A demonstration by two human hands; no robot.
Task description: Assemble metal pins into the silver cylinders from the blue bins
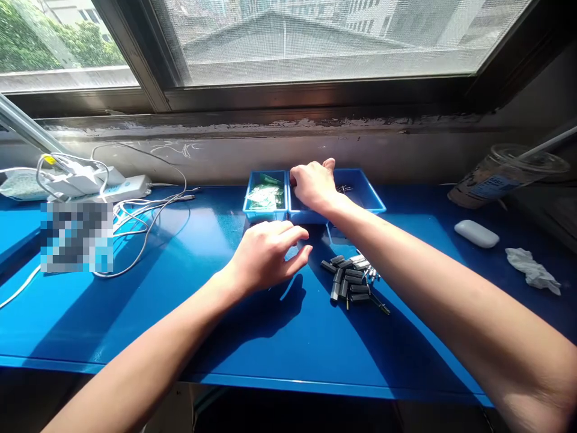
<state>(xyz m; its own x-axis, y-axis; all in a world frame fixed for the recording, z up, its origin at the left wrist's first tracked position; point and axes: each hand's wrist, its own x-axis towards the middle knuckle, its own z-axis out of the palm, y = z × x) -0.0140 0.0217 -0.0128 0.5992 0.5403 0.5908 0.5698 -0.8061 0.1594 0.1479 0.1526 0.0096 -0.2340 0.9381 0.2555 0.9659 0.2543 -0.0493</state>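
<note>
- Right hand (313, 185) dips into the blue tray (367, 191) at twelve o'clock, fingers curled; can't tell what they hold.
- Left hand (265, 255) rests on the counter (135, 313), fingers loosely spread, empty.
- Black parts (349, 279) heaped at three o'clock of it, within reach.

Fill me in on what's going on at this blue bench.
A person works bare-handed at a glossy blue workbench under a window. The right hand reaches into the larger blue plastic tray, fingers curled; what it holds, if anything, is hidden. The left hand rests on the bench in front of the trays, fingers bent. A pile of small black cylindrical parts lies to its right. The smaller blue tray holds clear green-tinted bags.
</note>
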